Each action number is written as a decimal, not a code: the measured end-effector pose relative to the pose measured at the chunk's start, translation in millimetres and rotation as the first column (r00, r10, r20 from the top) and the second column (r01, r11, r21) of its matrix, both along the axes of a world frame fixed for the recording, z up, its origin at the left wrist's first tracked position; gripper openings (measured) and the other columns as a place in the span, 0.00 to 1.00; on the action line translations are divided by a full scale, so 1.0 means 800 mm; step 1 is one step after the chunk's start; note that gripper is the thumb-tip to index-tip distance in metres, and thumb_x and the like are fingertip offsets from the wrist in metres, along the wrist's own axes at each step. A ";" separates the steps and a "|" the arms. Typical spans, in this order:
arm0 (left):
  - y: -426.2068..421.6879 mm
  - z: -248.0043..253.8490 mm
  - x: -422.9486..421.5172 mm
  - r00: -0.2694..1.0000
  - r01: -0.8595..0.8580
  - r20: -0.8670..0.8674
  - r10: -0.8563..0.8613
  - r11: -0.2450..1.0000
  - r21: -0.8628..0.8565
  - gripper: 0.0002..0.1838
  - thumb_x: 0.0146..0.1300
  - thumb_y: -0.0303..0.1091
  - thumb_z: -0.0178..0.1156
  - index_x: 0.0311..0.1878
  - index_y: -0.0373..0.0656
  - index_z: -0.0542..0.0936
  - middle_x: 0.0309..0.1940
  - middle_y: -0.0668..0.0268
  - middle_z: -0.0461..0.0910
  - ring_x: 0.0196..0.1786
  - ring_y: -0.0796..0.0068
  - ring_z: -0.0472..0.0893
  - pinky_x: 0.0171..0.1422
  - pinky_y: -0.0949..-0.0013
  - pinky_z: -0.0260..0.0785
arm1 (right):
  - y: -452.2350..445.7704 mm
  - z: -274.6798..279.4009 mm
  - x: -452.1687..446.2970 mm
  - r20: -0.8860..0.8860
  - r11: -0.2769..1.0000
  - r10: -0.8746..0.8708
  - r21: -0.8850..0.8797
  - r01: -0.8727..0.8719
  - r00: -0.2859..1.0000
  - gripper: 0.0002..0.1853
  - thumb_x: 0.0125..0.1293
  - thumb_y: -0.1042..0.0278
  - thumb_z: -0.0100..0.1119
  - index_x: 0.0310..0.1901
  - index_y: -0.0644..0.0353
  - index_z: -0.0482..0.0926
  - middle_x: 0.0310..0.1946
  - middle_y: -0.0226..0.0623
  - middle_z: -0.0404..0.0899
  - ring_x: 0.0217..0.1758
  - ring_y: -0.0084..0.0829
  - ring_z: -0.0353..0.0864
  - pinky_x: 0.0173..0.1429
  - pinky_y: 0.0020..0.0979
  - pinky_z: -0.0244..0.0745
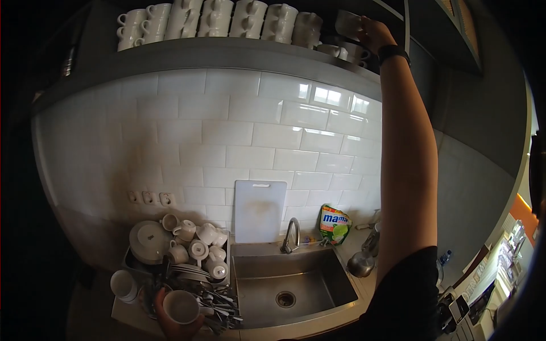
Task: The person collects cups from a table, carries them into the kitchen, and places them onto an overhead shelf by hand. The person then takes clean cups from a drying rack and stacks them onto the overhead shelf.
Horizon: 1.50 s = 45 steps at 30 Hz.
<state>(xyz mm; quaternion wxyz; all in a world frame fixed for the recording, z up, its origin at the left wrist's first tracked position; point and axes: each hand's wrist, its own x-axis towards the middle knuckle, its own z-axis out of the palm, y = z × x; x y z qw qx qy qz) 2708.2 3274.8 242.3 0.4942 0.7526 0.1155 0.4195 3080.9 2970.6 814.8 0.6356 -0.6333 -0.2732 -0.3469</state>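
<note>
A white, round-mouthed mug (181, 307) with a smooth, glossy wall is sitting low at the left, just beside the piled cutlery, its open mouth facing the camera. The left hand (170, 325) is closing around it, fingers and palm pressing against its side. A greyish, rounded cup (347, 24) is being held up at the right end of the shelf; its material cannot be determined in the dim light. The right hand (375, 35) is gripping its edge, and a black band (393, 53) is circling the wrist. Along the dark, flat-fronted shelf (227, 54), white cylindrical mugs (216, 18) are standing in stacks. Below, glossy white rectangular tiles (276, 136) are reflecting window light. A pale, rectangular cutting board (260, 213) with a slot handle is leaning upright against them, behind a brushed-metal rectangular sink (330, 284) with a curved metal faucet (293, 232). To the faucet's right, a green printed pouch (334, 224) is standing near a rounded metal vessel (360, 264). Left of the sink, a round white plate (149, 241) is resting beside heaped white cups (199, 250), while shiny metal cutlery (222, 304) is lying tangled in front.
</note>
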 end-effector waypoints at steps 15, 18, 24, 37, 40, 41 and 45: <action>-0.001 -0.012 -0.052 0.957 -0.287 -0.025 0.289 0.956 0.058 0.48 0.35 0.27 0.73 0.66 0.44 0.62 0.59 0.56 0.69 0.60 0.56 0.71 0.63 0.55 0.63 | 0.034 0.006 0.074 -0.124 1.000 0.005 -0.016 -0.007 0.992 0.14 0.71 0.56 0.50 0.40 0.60 0.76 0.31 0.32 0.71 0.25 0.24 0.71 0.24 0.22 0.71; -0.002 -0.004 -0.058 0.952 -0.304 -0.013 0.306 0.948 0.090 0.48 0.35 0.25 0.72 0.65 0.44 0.62 0.57 0.56 0.70 0.58 0.55 0.72 0.63 0.54 0.64 | 0.033 0.005 0.074 -0.146 0.999 -0.005 -0.049 -0.003 0.989 0.14 0.71 0.56 0.49 0.40 0.61 0.75 0.32 0.33 0.71 0.25 0.25 0.71 0.25 0.23 0.71; -0.008 -0.003 -0.059 0.943 -0.331 -0.016 0.332 0.942 0.057 0.47 0.35 0.24 0.72 0.65 0.43 0.63 0.56 0.55 0.71 0.58 0.55 0.72 0.63 0.54 0.64 | 0.029 0.015 0.085 -0.134 0.976 -0.118 -0.198 0.090 0.984 0.15 0.71 0.56 0.49 0.39 0.62 0.74 0.31 0.34 0.71 0.24 0.24 0.71 0.24 0.23 0.70; -0.020 -0.001 -0.065 0.934 -0.352 -0.044 0.354 0.935 0.049 0.47 0.35 0.22 0.71 0.64 0.43 0.64 0.57 0.55 0.71 0.59 0.55 0.72 0.64 0.55 0.64 | 0.028 0.033 0.106 -0.127 0.892 -0.328 -0.366 0.263 0.936 0.19 0.71 0.52 0.49 0.31 0.60 0.73 0.21 0.30 0.71 0.18 0.21 0.69 0.22 0.23 0.70; -0.017 -0.009 -0.067 0.925 -0.372 -0.041 0.377 0.923 0.103 0.46 0.36 0.22 0.71 0.64 0.43 0.63 0.57 0.55 0.71 0.59 0.55 0.72 0.64 0.55 0.64 | 0.027 0.024 0.096 -0.125 0.912 -0.273 -0.348 0.216 0.954 0.20 0.71 0.51 0.49 0.29 0.59 0.73 0.20 0.29 0.72 0.17 0.21 0.69 0.22 0.23 0.70; -0.017 -0.010 -0.067 0.920 -0.382 -0.046 0.388 0.918 0.108 0.47 0.35 0.21 0.71 0.64 0.43 0.63 0.57 0.55 0.71 0.59 0.55 0.72 0.64 0.55 0.64 | 0.028 0.021 0.091 -0.125 0.920 -0.257 -0.336 0.203 0.958 0.20 0.71 0.50 0.49 0.29 0.59 0.74 0.20 0.29 0.72 0.17 0.20 0.68 0.21 0.23 0.69; -0.022 -0.006 -0.070 0.932 -0.354 -0.057 0.359 0.931 0.091 0.44 0.42 0.26 0.71 0.66 0.43 0.62 0.58 0.55 0.71 0.58 0.56 0.73 0.62 0.55 0.65 | 0.029 0.001 0.054 -0.129 0.911 -0.266 -0.358 0.205 0.955 0.22 0.69 0.46 0.50 0.31 0.59 0.77 0.20 0.30 0.72 0.17 0.20 0.67 0.20 0.22 0.64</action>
